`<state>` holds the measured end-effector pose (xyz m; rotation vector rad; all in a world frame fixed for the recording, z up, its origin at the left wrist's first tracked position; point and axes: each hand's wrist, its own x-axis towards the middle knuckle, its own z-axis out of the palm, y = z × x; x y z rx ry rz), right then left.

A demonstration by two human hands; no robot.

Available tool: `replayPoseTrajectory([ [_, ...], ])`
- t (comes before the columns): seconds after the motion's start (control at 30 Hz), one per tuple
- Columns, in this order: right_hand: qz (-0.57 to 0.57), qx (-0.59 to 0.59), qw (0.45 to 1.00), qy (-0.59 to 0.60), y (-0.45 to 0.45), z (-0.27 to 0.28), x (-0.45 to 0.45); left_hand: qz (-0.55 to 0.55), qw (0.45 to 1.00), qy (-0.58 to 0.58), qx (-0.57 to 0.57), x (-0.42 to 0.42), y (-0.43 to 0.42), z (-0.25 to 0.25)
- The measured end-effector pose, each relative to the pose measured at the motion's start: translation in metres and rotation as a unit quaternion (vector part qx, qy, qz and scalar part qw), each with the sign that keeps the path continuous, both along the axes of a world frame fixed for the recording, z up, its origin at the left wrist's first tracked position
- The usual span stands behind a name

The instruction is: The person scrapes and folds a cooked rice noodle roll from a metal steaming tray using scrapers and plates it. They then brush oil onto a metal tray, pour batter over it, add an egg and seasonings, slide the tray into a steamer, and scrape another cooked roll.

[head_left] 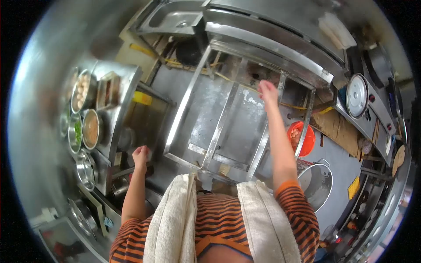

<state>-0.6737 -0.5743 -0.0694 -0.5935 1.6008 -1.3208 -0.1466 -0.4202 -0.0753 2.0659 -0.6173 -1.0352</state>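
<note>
My right hand [268, 92] is stretched forward over a metal stand frame [228, 105], fingers curled together, with nothing seen in them. Whether it touches the frame's bar I cannot tell. Low on the left, my left hand [140, 157] is closed in a loose fist beside the steel side counter [123, 81], and no object shows in it. The frame has several crossbars, and the grey floor [210, 98] is visible through it.
Steel bowls of food [90, 128] and a tray [108, 90] line the left counter. A sink [169, 19] is at the upper left. On the right are a red bucket [309, 142], a large metal pot [316, 186], a round lid [357, 95] and flattened cardboard [337, 129].
</note>
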Motion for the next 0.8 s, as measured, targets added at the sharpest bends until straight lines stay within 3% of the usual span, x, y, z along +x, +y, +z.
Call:
replayPoseTrajectory([
  [0.07, 0.005, -0.003, 1.000, -0.029, 0.027, -0.012, 0.017, -0.059, 0.998, -0.006, -0.017, 0.016, 0.005, -0.009],
  [0.13, 0.001, 0.018, 0.999, -0.036, 0.053, -0.029, 0.030, -0.125, 0.985, -0.115, -0.017, 0.013, 0.008, -0.006],
  [0.17, -0.005, 0.039, 0.999, -0.038, 0.069, -0.028, 0.036, -0.113, 0.989, -0.091, 0.024, 0.004, 0.008, 0.007],
  [0.2, -0.010, 0.051, 0.998, -0.033, 0.084, -0.026, 0.043, -0.111, 0.989, -0.094, 0.005, 0.018, 0.013, -0.011],
  [0.23, -0.005, 0.055, 0.998, -0.020, 0.099, -0.030, 0.045, -0.116, 0.986, -0.117, 0.035, 0.018, 0.013, -0.004],
  [0.3, -0.031, 0.058, 0.998, 0.002, 0.131, -0.038, 0.046, -0.110, 0.974, -0.193, 0.054, 0.051, 0.016, -0.041],
  [0.4, -0.057, 0.078, 0.993, 0.063, 0.178, -0.050, 0.051, -0.094, 0.964, -0.225, 0.108, 0.075, 0.008, -0.039],
  [0.47, -0.068, 0.092, 0.986, 0.122, 0.206, -0.032, 0.065, -0.093, 0.969, -0.182, 0.141, 0.087, -0.006, -0.034],
  [0.53, -0.127, 0.096, 0.980, 0.123, 0.232, -0.020, 0.091, -0.133, 0.946, -0.255, 0.152, 0.115, -0.022, -0.051],
  [0.6, -0.109, 0.117, 0.983, 0.088, 0.256, -0.008, 0.124, -0.182, 0.936, -0.280, 0.111, 0.129, -0.042, -0.071],
  [0.67, 0.026, 0.183, 0.983, 0.015, 0.275, 0.015, 0.173, -0.121, 0.975, -0.111, 0.150, 0.124, -0.067, -0.076],
  [0.7, 0.108, 0.204, 0.973, -0.012, 0.283, 0.025, 0.205, -0.103, 0.984, -0.074, 0.121, 0.137, -0.077, -0.110],
  [0.8, 0.261, 0.275, 0.925, -0.027, 0.302, -0.003, 0.292, -0.096, 0.986, -0.025, 0.137, 0.139, -0.108, -0.138],
])
